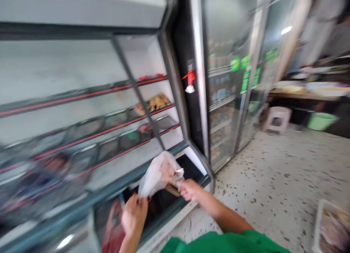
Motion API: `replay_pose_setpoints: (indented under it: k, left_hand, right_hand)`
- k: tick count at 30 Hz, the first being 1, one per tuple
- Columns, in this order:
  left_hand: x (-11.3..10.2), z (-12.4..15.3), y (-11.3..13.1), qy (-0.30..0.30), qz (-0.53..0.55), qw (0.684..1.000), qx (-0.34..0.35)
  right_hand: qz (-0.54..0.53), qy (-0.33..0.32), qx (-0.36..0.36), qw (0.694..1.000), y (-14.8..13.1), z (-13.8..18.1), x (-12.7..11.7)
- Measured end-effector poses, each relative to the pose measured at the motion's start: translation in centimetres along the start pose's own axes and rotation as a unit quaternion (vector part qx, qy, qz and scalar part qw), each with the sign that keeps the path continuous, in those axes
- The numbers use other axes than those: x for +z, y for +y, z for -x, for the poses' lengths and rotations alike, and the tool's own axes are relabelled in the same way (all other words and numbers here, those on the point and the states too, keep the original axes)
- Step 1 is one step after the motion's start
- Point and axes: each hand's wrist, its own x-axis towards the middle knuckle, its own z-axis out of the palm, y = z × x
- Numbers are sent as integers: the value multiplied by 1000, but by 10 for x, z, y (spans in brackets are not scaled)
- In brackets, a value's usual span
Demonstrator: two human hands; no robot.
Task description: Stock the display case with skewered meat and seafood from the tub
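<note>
A thin white plastic bag (157, 174) hangs between my two hands, over the front edge of a refrigerated display case (164, 202). Something pinkish-tan shows through the bag, too blurred to name. My left hand (134, 213) is closed on the bag's lower left corner with bent fingers. At the other side, my right hand (189, 190) is closed at the bag's bunched right end. A flat brownish piece (172, 190) shows just below the bag near the right fingers; I cannot tell whether it is held.
Trays with food (158, 101) stand on the red-edged shelves. To the right are glass-door coolers (224, 85) with bottles. Farther off are a pale stool (277, 118), a green basin (322, 121) and a work table (303, 94). A white crate (318, 227) lies on the speckled floor.
</note>
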Motion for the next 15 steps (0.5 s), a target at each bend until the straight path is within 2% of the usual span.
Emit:
replay_pose_setpoints:
  k: [2, 4, 6, 8, 10, 12, 15]
  left_hand:
    - [-13, 6, -24, 27, 47, 993, -102]
    - [-24, 3, -43, 73, 147, 954, -250]
    - [-36, -4, -59, 109, 217, 913, -327]
    - [-49, -12, -73, 130, 256, 895, -341]
    - [-60, -19, -83, 123, 312, 877, -343]
    - [-66, -23, -89, 89, 356, 862, -349]
    - [-65, -25, -95, 33, 379, 852, -359]
  right_hand:
    - [21, -9, 28, 999, -2, -19, 1]
    - [63, 1, 9, 998, -2, -30, 2]
    - [105, -10, -9, 994, 1, -33, 4]
    - [135, -38, -15, 990, 5, -33, 7]
    - [153, -63, -19, 986, 9, -34, 12]
    - [166, -86, -14, 982, 11, -36, 19]
    - [189, -103, 2, 976, 10, -40, 30]
